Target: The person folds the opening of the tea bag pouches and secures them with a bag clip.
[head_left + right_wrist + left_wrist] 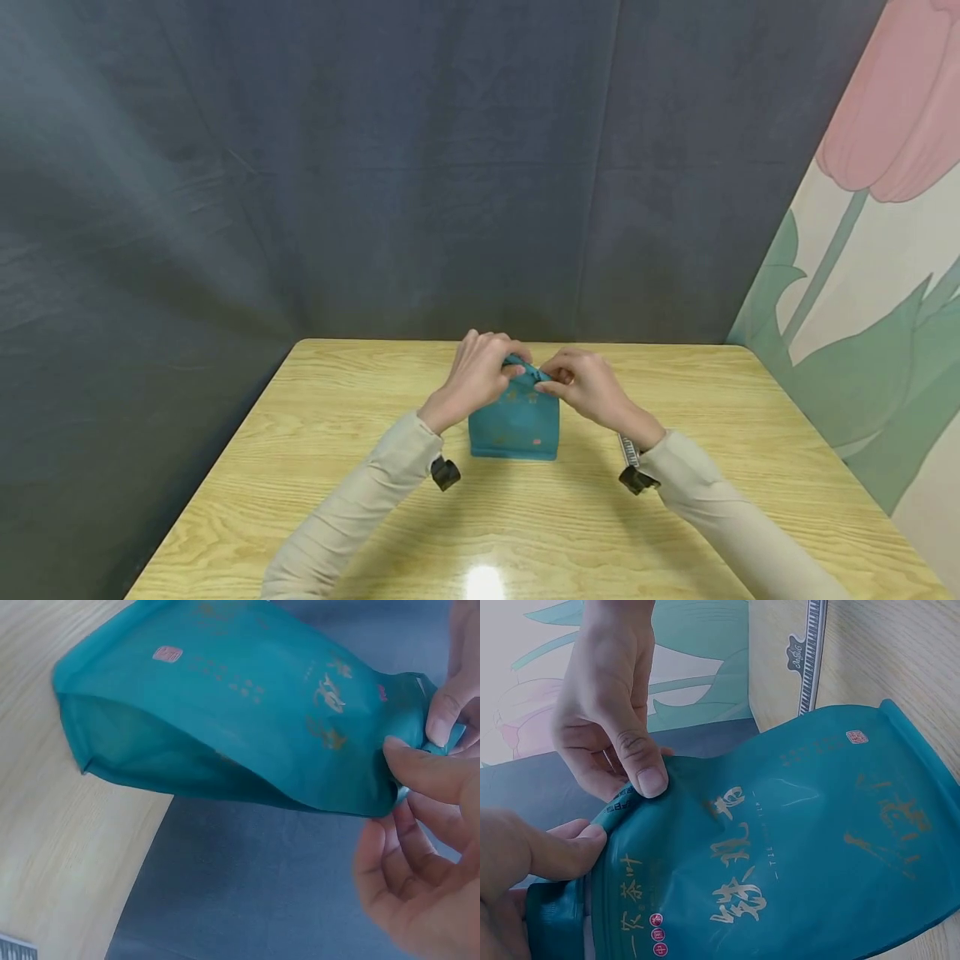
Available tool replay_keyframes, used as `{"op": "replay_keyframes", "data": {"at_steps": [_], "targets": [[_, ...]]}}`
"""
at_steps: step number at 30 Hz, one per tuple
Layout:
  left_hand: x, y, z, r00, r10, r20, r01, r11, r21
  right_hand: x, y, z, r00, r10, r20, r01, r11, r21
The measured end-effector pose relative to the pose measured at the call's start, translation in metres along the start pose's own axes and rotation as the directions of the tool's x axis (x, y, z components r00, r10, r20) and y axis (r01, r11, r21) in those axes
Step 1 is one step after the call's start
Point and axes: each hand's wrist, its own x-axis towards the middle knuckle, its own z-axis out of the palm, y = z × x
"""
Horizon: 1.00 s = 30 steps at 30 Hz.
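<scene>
A teal foil pouch [513, 429] with gold lettering stands upright on the table, its flat base on the wood. At its top edge my left hand [480, 371] pinches the left part between thumb and fingers. My right hand [592, 387] grips the right part of that edge, close beside the left. In the left wrist view the pouch [780, 825] shows large gold characters and small red seals, and its top strip is bent over under the thumbs. From the right wrist view, the side fold of the pouch [165, 757] bulges open; the fingertips behind the edge are partly hidden.
A flat strip with a piano-key pattern [812, 660] lies on the wooden table [360, 400] under my right wrist. Dark curtain [450, 167] hangs behind the table's far edge. At the right stands a wall with a tulip painting [862, 292].
</scene>
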Motion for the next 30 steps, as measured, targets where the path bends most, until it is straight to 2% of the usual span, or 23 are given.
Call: {"op": "replay_keyframes", "data": {"at_steps": [7, 15, 19, 25, 30], "targets": [[0.0000, 0.0007, -0.0003, 1.000, 0.005, 0.014, -0.005, 1.000, 0.007, 0.0025, 0.0020, -0.0006, 1.000, 0.018, 0.026, -0.019, 0.998, 0.056], [-0.0014, 0.0006, -0.0015, 1.000, 0.024, 0.018, -0.024, 1.000, -0.020, 0.0055, 0.0056, -0.0024, 0.989, 0.084, 0.122, -0.098, 0.988, 0.118], [-0.0017, 0.0002, -0.0007, 0.999, 0.030, 0.017, -0.029, 0.999, -0.023, 0.0067, 0.0066, -0.0009, 0.984, 0.074, 0.161, -0.098, 0.984, 0.150], [-0.0020, -0.0012, 0.0005, 1.000, 0.030, 0.008, -0.029, 0.999, -0.021, 0.0053, 0.0061, 0.0031, 0.993, 0.022, 0.114, -0.040, 0.988, 0.151], [-0.0027, -0.0020, -0.0007, 0.999, 0.044, -0.009, -0.044, 0.999, -0.031, 0.0048, 0.0042, 0.0044, 0.997, 0.012, 0.083, -0.024, 0.990, 0.136]]}}
